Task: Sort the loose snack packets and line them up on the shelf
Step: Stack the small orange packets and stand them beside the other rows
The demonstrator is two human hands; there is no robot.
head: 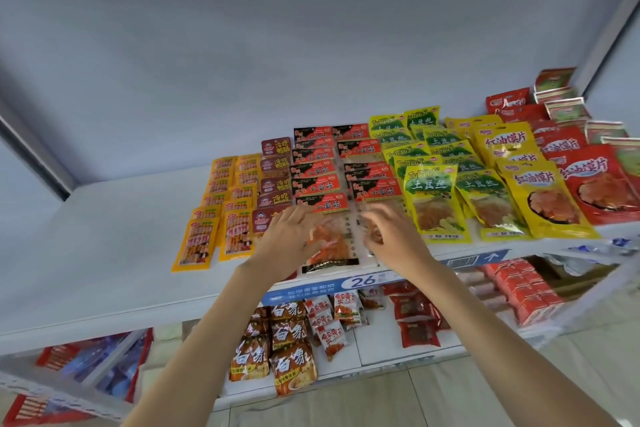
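Left hand (287, 236), right hand (391, 236) blurred, grasp unclear, over red-black snack packet (329, 246) between them.

The white shelf (104, 253) carries snack packets in overlapping columns: orange packets (195, 246) leftmost, then maroon packets (275, 163), red-and-black packets (313, 168), yellow-green packets (433, 198), yellow packets (533, 191) and red packets (599, 180) rightmost.

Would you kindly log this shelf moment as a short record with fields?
setting: white shelf in a shop
rows, left to right: orange packets, brown packets, red-black packets, green-yellow packets, yellow packets, red packets
left hand: on the front red-black packet, fingers blurred
right hand: at that packet's right edge, blurred
below: another stocked shelf
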